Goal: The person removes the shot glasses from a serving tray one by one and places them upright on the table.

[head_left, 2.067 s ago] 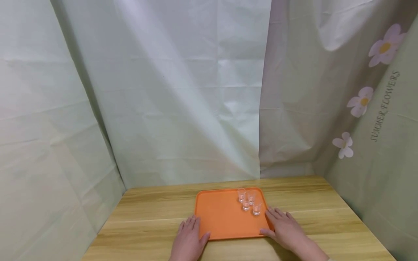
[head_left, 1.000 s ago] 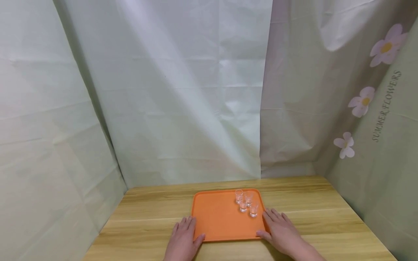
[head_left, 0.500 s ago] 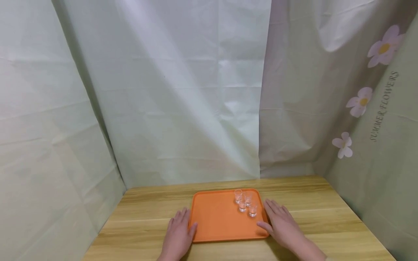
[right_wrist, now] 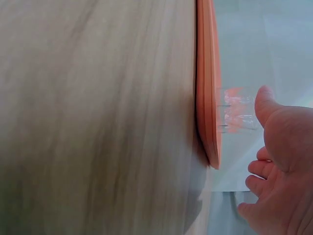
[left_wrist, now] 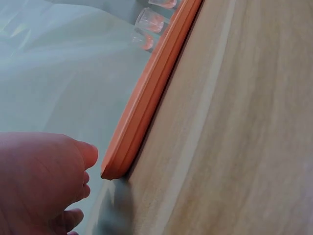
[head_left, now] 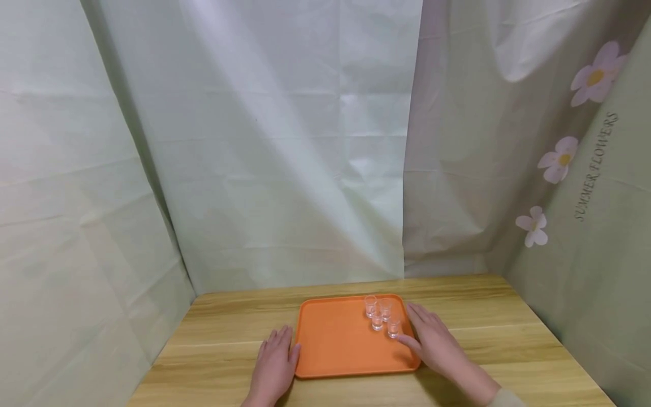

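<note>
An orange tray (head_left: 335, 339) lies flat on the wooden table, its raised side also showing in the left wrist view. Several clear shot glasses (head_left: 377, 322) stand upright in a cluster at its far right part. My left hand (head_left: 273, 364) is beside the tray's left edge, fingers extended, holding nothing; in the left wrist view a gap shows between thumb and tray. My right hand (head_left: 432, 342) hovers by the right edge with its fingers extended. Its thumb points over the rim toward the nearest glass; whether it touches that glass I cannot tell.
The wooden table (head_left: 229, 319) extends around the tray on every side. Pale green curtains (head_left: 285, 169) hang behind the table and along both sides. Printed flowers (head_left: 558, 160) and lettering mark the right curtain.
The tray and glasses shifted slightly left and nearer at first, then stayed put. My left hand has moved off the tray's left edge; my right hand has slid forward along the right edge.
</note>
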### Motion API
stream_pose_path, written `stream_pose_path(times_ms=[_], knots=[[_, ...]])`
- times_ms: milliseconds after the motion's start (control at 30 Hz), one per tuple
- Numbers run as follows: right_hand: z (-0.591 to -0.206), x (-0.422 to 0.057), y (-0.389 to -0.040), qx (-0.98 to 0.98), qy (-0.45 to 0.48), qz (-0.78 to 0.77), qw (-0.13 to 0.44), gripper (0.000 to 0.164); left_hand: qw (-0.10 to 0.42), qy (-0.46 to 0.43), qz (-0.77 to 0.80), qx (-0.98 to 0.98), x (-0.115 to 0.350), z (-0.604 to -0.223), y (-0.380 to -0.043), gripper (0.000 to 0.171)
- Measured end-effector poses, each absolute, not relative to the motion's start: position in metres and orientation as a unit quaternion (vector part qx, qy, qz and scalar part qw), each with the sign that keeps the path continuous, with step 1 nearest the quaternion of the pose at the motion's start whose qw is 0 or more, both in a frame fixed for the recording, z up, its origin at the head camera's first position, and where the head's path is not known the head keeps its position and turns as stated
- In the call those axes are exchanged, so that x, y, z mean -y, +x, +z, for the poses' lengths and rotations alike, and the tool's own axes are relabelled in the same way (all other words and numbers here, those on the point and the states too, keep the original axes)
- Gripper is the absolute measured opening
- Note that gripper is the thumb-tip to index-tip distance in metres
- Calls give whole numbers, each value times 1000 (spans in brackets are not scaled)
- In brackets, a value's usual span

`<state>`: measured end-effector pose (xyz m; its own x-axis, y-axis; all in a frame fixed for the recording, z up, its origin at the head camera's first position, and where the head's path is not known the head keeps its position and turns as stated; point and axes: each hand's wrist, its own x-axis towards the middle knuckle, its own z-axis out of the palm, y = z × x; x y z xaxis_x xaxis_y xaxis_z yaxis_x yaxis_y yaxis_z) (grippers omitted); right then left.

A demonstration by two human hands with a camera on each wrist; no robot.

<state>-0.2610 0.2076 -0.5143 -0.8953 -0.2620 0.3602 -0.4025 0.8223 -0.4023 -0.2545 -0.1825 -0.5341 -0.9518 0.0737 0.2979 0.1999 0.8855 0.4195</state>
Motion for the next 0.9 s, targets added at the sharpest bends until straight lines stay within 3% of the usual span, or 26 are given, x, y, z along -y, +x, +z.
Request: stream_pose_path(times_ms=[300,667,900], knots=[[-517,-208,-271,936,170,279,132,87,129,-59,-234,962,182,-540,-257,51],[-517,-205,-277,926,127,334,122,76,149,-92,-237,956,180,-546,-256,41],[-518,-201,-280,917,93,374,107,73,132,-87,-257,954,181,-550,-258,42]])
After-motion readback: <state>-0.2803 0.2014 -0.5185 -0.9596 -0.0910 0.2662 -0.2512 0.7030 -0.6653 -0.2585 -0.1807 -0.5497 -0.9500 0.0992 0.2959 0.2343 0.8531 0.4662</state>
